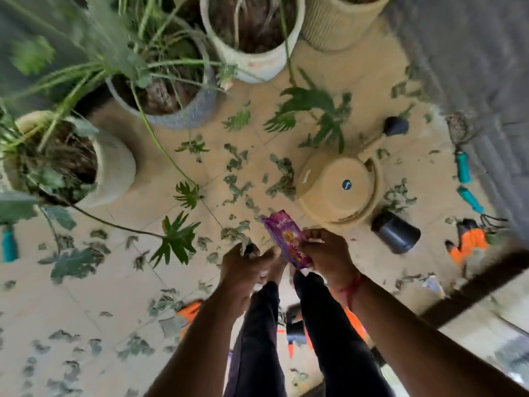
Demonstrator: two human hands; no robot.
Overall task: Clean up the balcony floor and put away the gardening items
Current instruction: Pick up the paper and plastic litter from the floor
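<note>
Two bare forearms reach down over dark trousers; the right hand (326, 253), a red thread (349, 285) tied at its wrist, pinches the near end of a glossy purple wrapper (286, 239), a flat oblong packet held just above the floor, its far end pointing towards the watering can (335, 187); the left hand (243, 267) sits just beside it, fingers curled round a small crumpled scrap (247, 249) (pale and dark, too blurred to name).

The watering can is smooth beige plastic, rounded, with a long spout ending in a black rose; it stands on the sandy matt tiled floor (86, 282), and a small black plastic pot (396, 232) lies on its side near it. Torn green leaves (237, 161), limp and ragged, are strewn over the tiles between the can and the planters.

Along the far edge stand a speckled grey pot (194, 110), a smooth white pot (257, 64), a ribbed beige pot (329, 30) and a cream pot (114, 167), all holding dark soil and long thin stems. By the grey wall on the right lie two teal-handled tools (463, 167), and near them an orange glove (469, 242).
</note>
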